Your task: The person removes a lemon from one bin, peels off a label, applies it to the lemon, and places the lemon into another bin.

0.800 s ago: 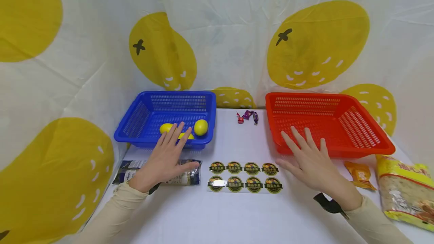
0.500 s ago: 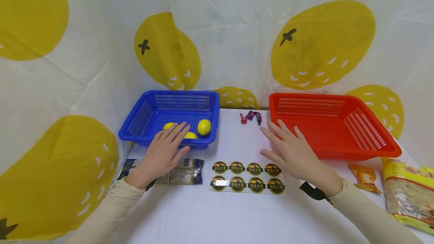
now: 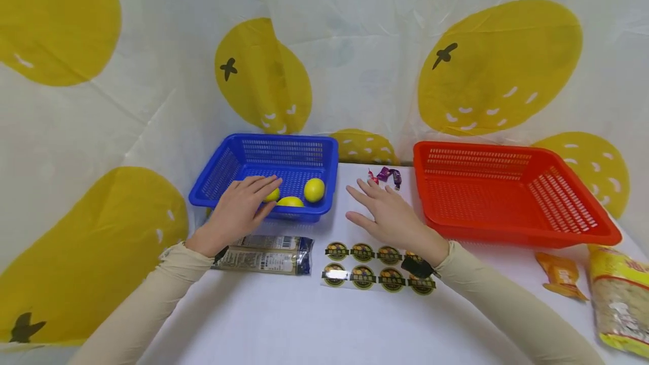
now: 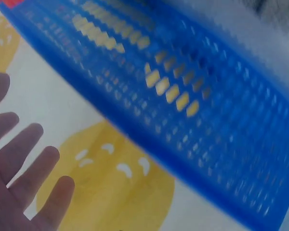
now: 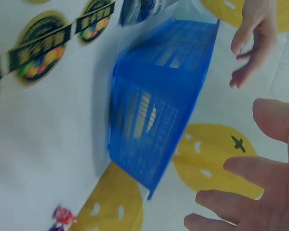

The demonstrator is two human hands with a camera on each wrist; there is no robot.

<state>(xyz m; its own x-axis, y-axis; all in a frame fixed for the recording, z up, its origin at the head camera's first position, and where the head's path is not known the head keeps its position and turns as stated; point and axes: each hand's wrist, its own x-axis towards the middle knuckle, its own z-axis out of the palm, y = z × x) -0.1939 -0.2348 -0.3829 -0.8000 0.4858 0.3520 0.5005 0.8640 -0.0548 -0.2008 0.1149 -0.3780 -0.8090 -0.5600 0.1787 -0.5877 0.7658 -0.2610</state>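
Observation:
My left hand (image 3: 235, 208) reaches over the near rim of the blue basket (image 3: 332, 170), its fingers extended and holding nothing. Inside the basket lie yellow lemons: one on the right (image 3: 314, 190), another at the near wall, and a third partly hidden by my fingers. In the left wrist view, spread fingers (image 4: 48, 161) show beside the basket's slotted wall. My right hand (image 3: 387, 213) hovers between the two baskets with fingers apart and nothing in its grasp. Its fingertips overlap several small wrapped candies (image 3: 389, 176) at the back. Its wrist covers part of a sticker sheet (image 3: 363, 266).
A red basket (image 3: 517, 238) stands at the right. In front of it lie an orange packet (image 3: 561, 275) and a yellow-and-clear food bag (image 3: 621, 303). Dark-ended packets (image 3: 274, 255) lie before the blue basket. A lemon-print cloth (image 3: 355, 72) hangs behind.
My right hand has moved left from the red basket to the middle. My left hand has shifted slightly relative to the blue basket. The head view has turned a little left.

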